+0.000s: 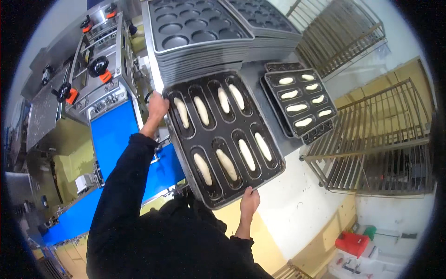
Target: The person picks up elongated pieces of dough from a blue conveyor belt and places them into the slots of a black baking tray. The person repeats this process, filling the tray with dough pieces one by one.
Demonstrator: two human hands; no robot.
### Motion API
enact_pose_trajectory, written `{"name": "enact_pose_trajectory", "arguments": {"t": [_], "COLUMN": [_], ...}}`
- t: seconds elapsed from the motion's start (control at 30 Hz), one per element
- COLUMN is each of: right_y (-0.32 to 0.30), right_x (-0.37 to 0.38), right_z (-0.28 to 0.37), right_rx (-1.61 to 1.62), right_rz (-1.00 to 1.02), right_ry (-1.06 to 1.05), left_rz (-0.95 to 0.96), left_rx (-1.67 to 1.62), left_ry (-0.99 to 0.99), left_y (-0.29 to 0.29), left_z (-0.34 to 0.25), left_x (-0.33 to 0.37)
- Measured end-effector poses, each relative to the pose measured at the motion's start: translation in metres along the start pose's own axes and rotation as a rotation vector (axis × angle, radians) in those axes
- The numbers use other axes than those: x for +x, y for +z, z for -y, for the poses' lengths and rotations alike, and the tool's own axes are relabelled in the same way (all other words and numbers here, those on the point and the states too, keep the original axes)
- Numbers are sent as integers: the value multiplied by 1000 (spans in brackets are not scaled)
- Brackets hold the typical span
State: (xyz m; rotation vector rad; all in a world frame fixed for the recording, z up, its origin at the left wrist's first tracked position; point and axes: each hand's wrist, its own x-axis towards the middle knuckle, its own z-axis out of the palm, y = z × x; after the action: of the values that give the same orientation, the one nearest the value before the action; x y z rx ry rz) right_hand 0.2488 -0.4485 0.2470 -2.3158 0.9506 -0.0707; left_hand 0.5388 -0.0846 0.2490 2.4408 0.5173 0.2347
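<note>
Head view, dark eight-hollow tray [224,133], pale dough sticks [246,155], left hand [158,106] and right hand [250,202] gripping the tray

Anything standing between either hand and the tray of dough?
Nothing visible: the left hand holds the tray by its left rim, the right hand by its near rim; the dough pieces lie in the wells.

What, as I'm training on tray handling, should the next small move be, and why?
The left hand and right hand grip the black metal eight-slot tray, and eight pale, elongated dough pieces lie in it, so I'd probably shift it right, toward the similar dough-filled black metal tray.
</note>
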Motion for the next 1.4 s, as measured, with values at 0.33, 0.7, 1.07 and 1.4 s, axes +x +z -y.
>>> {"name": "enact_pose_trajectory", "arguments": {"t": [0.33,0.7,1.07,1.4], "right_y": [-21,-71,-172,-159], "right_x": [10,10,227,506], "right_z": [-44,-58,-99,-93], "right_rx": [457,629,738,809], "right_rz": [-86,-159,-273,-368], "right_ry": [62,119,-53,-190], "left_rz": [58,130,23,32], "left_rx": [353,48,-130,-63], "left_ry": [439,507,622,602], "left_y": [-18,24,109,306], "left_z": [-24,-17,-245,-448], "left_x": [-7,-18,-11,111]}}
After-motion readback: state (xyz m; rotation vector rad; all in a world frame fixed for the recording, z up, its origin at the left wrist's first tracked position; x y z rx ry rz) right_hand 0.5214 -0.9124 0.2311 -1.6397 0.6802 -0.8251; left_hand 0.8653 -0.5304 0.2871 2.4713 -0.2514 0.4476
